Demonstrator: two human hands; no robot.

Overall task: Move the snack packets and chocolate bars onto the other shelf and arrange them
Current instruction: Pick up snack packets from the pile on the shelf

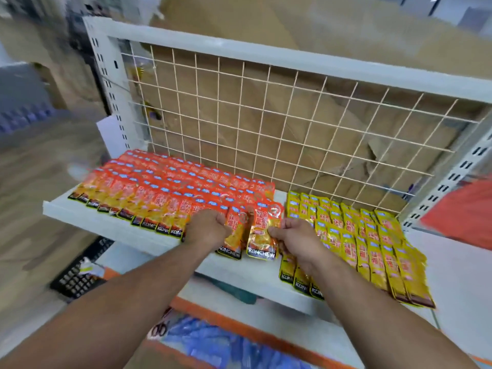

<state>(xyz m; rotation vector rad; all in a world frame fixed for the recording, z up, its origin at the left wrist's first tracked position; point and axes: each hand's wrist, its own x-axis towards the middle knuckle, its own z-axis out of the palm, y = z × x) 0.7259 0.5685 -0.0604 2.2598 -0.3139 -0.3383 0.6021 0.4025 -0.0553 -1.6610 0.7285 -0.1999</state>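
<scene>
Setting: shop or stockroom. Evidence: white metal display shelf (111,225) with slotted uprights (106,75) and wire-grid back panel (266,115). Identical orange snack packets (159,187) lie in overlapping rows at 10 o'clock, yellow snack packets (372,235) at 3 o'clock. Flattened cardboard (292,22) stands behind the grid at 12 o'clock.

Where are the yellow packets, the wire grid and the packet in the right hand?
yellow packets (356,246), head view, middle of the block.
wire grid (261,123), head view, its centre.
held packet (259,243), head view, its front, above the label.
</scene>
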